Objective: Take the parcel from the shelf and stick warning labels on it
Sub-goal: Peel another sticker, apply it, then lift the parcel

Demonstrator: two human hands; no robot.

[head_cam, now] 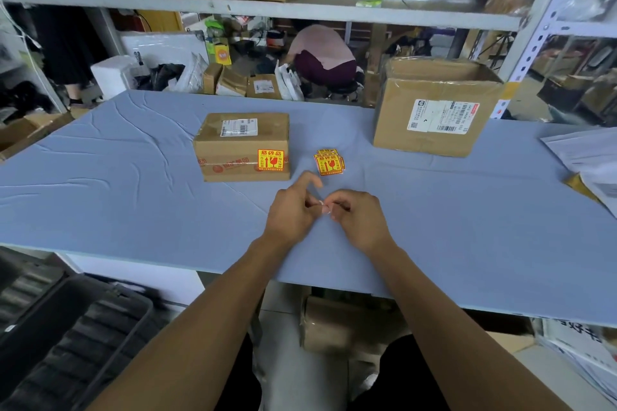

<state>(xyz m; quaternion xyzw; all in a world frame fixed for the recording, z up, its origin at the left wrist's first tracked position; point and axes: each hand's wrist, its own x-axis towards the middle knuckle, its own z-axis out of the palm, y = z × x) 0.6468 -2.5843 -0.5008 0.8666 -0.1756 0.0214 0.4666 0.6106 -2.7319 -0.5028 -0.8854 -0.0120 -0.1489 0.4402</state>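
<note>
Both hands met over the blue table (pixel 100 197), just in front of the parcel (pixel 242 147). The left hand (pixel 293 210) and the right hand (pixel 359 220) had their fingertips pinched together on a small pale scrap (pixel 324 207), too small to tell what it was. The left forefinger stuck out, pointing up toward the labels. The other fingers on both hands were curled in.

The parcel sat on the table, left of centre, a small brown carton with a white shipping slip on top. On its near face, at the right end, one warning label (pixel 270 159) was already stuck, yellow and red. Just right of the parcel, apart from it, lay a little stack of labels (pixel 329 163) on the cloth, fanned a bit.

Further right and back stood a bigger box (pixel 434 110), with a white slip on its front. Papers (pixel 587 157) lay at the table's right edge. Behind the table, a person (pixel 322 53) crouched among boxes on the floor.
</note>
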